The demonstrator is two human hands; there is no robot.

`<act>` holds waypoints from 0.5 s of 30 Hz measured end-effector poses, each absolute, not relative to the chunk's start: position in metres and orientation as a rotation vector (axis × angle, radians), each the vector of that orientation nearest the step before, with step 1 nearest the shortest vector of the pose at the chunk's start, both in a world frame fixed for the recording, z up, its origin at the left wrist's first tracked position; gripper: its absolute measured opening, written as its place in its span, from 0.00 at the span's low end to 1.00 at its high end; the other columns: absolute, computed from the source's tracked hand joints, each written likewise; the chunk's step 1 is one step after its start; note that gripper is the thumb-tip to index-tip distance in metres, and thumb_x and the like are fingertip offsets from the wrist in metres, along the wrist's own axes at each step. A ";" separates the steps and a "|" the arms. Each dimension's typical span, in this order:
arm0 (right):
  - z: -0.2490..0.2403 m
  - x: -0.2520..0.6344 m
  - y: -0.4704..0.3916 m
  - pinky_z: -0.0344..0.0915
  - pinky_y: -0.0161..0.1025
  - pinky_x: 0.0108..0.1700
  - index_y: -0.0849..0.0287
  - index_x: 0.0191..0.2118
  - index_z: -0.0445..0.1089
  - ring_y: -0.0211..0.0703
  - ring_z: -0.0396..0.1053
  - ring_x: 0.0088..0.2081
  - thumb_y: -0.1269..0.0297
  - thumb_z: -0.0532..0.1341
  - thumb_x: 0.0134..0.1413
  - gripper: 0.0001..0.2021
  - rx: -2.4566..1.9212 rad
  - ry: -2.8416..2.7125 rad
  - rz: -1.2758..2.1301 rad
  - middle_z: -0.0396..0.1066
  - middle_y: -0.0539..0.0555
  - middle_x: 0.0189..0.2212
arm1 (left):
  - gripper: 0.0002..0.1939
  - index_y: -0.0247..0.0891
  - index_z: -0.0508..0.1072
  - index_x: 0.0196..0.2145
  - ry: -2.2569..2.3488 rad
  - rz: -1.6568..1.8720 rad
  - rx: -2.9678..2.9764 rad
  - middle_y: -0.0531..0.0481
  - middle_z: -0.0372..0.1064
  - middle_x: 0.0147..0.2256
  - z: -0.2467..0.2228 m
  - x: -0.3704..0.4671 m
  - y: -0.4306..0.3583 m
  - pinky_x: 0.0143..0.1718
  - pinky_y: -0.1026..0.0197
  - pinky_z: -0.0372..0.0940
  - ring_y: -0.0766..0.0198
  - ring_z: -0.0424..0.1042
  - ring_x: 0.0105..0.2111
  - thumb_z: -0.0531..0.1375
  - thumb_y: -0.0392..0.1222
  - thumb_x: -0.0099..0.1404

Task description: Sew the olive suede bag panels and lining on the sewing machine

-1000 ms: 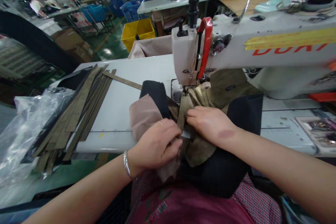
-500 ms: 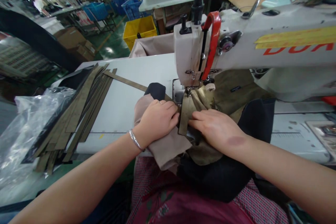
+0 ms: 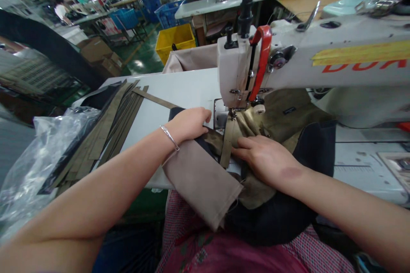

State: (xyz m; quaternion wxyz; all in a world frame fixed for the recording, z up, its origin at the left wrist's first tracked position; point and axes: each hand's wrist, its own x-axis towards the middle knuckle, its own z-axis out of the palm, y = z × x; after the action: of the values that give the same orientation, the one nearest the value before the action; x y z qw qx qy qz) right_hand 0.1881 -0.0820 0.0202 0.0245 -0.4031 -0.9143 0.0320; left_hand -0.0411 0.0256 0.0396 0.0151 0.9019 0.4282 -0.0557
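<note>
Left of the sewing machine's needle area (image 3: 233,113), my left hand (image 3: 189,124) has its fingers curled on dark fabric, above a beige fabric piece (image 3: 201,177) that hangs over the table's front edge. My right hand (image 3: 261,155) presses its closed fingers on the olive fabric (image 3: 275,113), right of a narrow olive strip (image 3: 226,143) that runs under the presser foot. Dark fabric (image 3: 315,145) lies beneath and right of my right hand and drapes into my lap. A long olive strip (image 3: 158,99) reaches from the left toward my left hand.
A pile of olive strips (image 3: 105,130) and clear plastic (image 3: 60,140) lie on the table's left side. The white machine head (image 3: 235,72) stands over the work. Behind are a yellow bin (image 3: 174,42), cardboard boxes (image 3: 98,53) and other sewing tables.
My left hand has moved up and slightly left, off the beige piece, which now shows more fully. My right hand stays on the fabric. The whole view has shifted slightly.
</note>
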 end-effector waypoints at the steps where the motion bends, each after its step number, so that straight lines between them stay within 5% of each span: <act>1: 0.019 0.189 -0.083 0.54 0.42 0.35 0.54 0.42 0.73 0.44 0.64 0.32 0.74 0.55 0.60 0.12 -1.240 -2.829 0.082 0.66 0.52 0.33 | 0.06 0.38 0.74 0.35 1.309 -0.238 2.807 0.47 0.73 0.34 0.041 -0.039 0.029 0.35 0.60 0.64 0.57 0.73 0.34 0.61 0.39 0.59; 4: 0.016 0.190 -0.084 0.55 0.42 0.37 0.56 0.43 0.73 0.45 0.65 0.34 0.73 0.57 0.60 0.10 -1.234 -2.823 0.091 0.67 0.52 0.35 | 0.04 0.38 0.73 0.30 1.225 -0.225 2.891 0.48 0.72 0.29 0.040 -0.022 0.037 0.33 0.60 0.62 0.57 0.73 0.33 0.58 0.35 0.60; 9: 0.017 0.191 -0.086 0.57 0.43 0.39 0.56 0.43 0.73 0.46 0.65 0.37 0.71 0.58 0.59 0.09 -1.235 -2.805 0.118 0.68 0.53 0.37 | 0.07 0.34 0.72 0.33 1.267 0.118 2.899 0.42 0.71 0.38 0.032 0.005 0.035 0.38 0.59 0.65 0.55 0.72 0.40 0.53 0.33 0.64; 12: 0.015 0.193 -0.087 0.58 0.44 0.42 0.57 0.47 0.72 0.48 0.65 0.42 0.72 0.57 0.59 0.13 -1.195 -2.759 0.133 0.68 0.55 0.44 | 0.09 0.34 0.70 0.39 1.293 0.252 2.654 0.43 0.69 0.42 0.038 0.001 0.016 0.40 0.59 0.67 0.58 0.72 0.39 0.55 0.40 0.65; 15: 0.014 0.195 -0.088 0.59 0.46 0.45 0.60 0.50 0.71 0.51 0.64 0.48 0.70 0.57 0.58 0.14 -1.142 -2.747 0.181 0.68 0.59 0.48 | 0.22 0.35 0.67 0.47 1.209 0.200 2.549 0.43 0.69 0.45 0.044 -0.008 -0.007 0.47 0.55 0.68 0.56 0.72 0.43 0.60 0.52 0.61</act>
State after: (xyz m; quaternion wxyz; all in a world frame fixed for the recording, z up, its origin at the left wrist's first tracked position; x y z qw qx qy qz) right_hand 0.1955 -0.0877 0.0141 0.0803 -0.3819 -0.9187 0.0607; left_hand -0.0076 -0.0070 0.0442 0.1561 0.8902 0.4224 0.0699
